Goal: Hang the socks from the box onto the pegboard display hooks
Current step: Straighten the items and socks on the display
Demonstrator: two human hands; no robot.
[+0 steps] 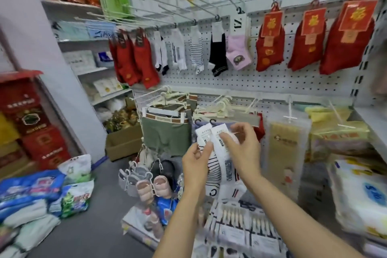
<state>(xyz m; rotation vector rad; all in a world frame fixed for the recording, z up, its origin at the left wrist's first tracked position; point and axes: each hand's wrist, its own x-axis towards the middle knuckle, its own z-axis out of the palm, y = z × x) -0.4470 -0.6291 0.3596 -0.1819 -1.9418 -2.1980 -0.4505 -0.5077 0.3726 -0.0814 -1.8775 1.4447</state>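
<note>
Both my hands hold a small bunch of packaged socks (215,165) in front of me, white with black stripes, each with a white paper label and a black hook on top. My left hand (195,161) pinches the left side of the bunch. My right hand (244,146) grips the label of the right-hand pair. Above them is the white pegboard (240,81) with long wire hooks (201,8); red, white, striped, black and pink socks hang along it. Below my arms lies a box (236,234) holding more packaged socks.
Hangers with green and grey underwear (165,132) hang on a lower rail just behind my hands. Slippers and small items (146,182) hang lower left. Bags lie on the floor at left; red cartons (31,119) stand far left. A shelf with packaged goods (360,190) is at right.
</note>
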